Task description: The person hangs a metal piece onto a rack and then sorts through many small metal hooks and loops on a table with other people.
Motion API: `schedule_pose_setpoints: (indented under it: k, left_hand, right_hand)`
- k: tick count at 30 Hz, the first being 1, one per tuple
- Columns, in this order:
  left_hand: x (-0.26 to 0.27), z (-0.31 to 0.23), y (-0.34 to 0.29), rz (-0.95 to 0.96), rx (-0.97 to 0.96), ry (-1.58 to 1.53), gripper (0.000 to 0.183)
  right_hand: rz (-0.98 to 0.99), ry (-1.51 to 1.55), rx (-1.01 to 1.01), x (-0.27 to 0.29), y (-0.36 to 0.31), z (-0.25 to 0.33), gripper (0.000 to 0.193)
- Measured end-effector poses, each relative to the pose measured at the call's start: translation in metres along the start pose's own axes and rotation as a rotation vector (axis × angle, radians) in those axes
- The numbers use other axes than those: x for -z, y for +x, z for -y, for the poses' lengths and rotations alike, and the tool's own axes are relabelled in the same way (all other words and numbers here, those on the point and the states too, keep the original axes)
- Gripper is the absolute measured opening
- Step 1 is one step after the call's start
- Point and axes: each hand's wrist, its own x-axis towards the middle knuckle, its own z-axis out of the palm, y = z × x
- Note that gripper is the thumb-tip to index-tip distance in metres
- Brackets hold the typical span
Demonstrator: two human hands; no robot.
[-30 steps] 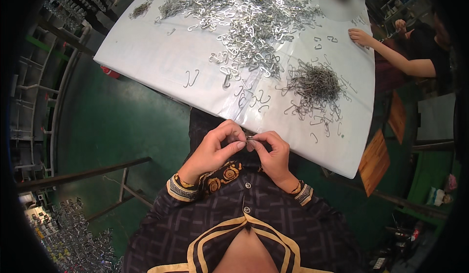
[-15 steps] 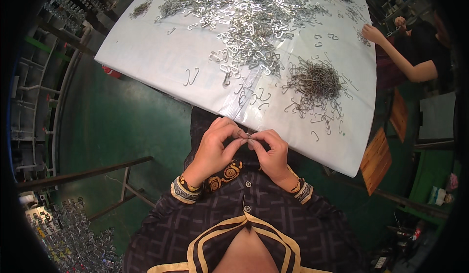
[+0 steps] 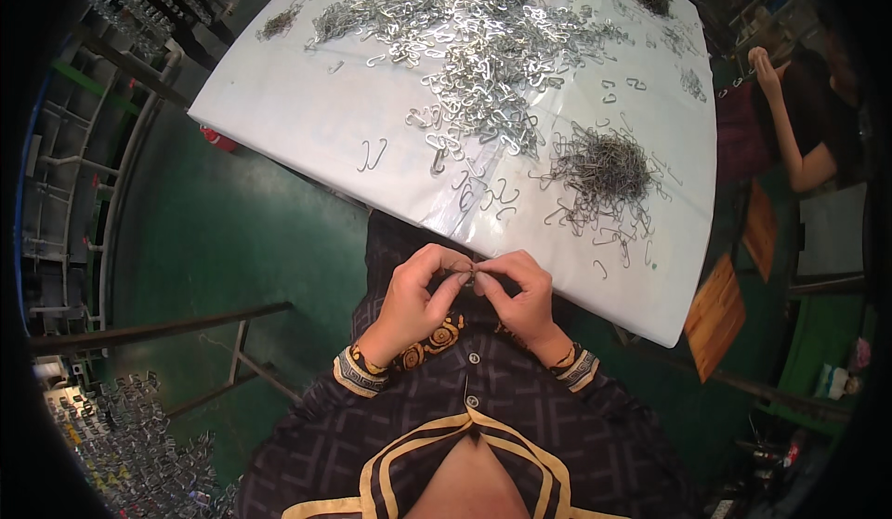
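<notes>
Green workshop flooring surrounds a table covered in a white sheet (image 3: 279,110), and everything is seen from above, with metal racking bent along the left rim and a stack of shiny metal parts (image 3: 139,445) at the lower left. On the sheet, a lone S-shaped wire hook (image 3: 373,154) is found left of centre; a broad heap of flat silvery clips (image 3: 483,54) is spread across the middle, and a tighter tangle of thin wire hooks (image 3: 604,170) is piled further right, with strays scattered about it. Below the near edge of the table, over the lap, the left hand (image 3: 413,301) and the right hand (image 3: 520,296) are brought together, fingertips meeting. A small wire piece (image 3: 465,266) is pinched between thumb and fingers of both hands; it is mostly hidden, so its exact shape cannot be told. At the far right, another person's arm (image 3: 790,119) is raised beside the table, well apart from the work. The step in hand is judged to be the fitting or bending of the small piece between the fingertips, not yet finished. A firm, steady pinch and a small twist would seem to be called for next, with care that the piece is not dropped into the lap
</notes>
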Motion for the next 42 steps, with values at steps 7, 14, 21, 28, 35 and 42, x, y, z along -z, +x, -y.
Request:
schedule_pose_setpoints:
  k: [7, 14, 21, 28, 35, 42]
  left_hand:
    - [0.002, -0.002, 0.002, 0.01, -0.118, 0.059, 0.007]
    - [0.002, 0.003, 0.002, 0.001, -0.137, 0.078, 0.008]
    - [-0.002, 0.009, 0.004, 0.022, -0.128, 0.088, 0.008]
    - [-0.01, 0.008, 0.008, 0.002, -0.096, 0.101, 0.013]
    - [-0.016, 0.008, 0.01, 0.019, -0.067, 0.154, 0.012]
    - [-0.02, 0.004, 0.007, 0.03, 0.015, 0.155, 0.011]
  right_hand:
    - [-0.099, -0.265, -0.009, -0.004, 0.063, -0.05, 0.01]
    - [-0.017, -0.64, 0.019, -0.024, 0.117, -0.075, 0.016]
    - [0.08, -0.663, -0.104, -0.022, 0.126, -0.07, 0.014]
    - [0.064, -0.058, -0.224, 0.003, 0.086, -0.02, 0.014]
    - [0.06, 0.068, -0.234, 0.01, 0.038, 0.017, 0.013]
    - [-0.011, 0.025, -0.152, 0.005, 0.018, 0.018, 0.008]
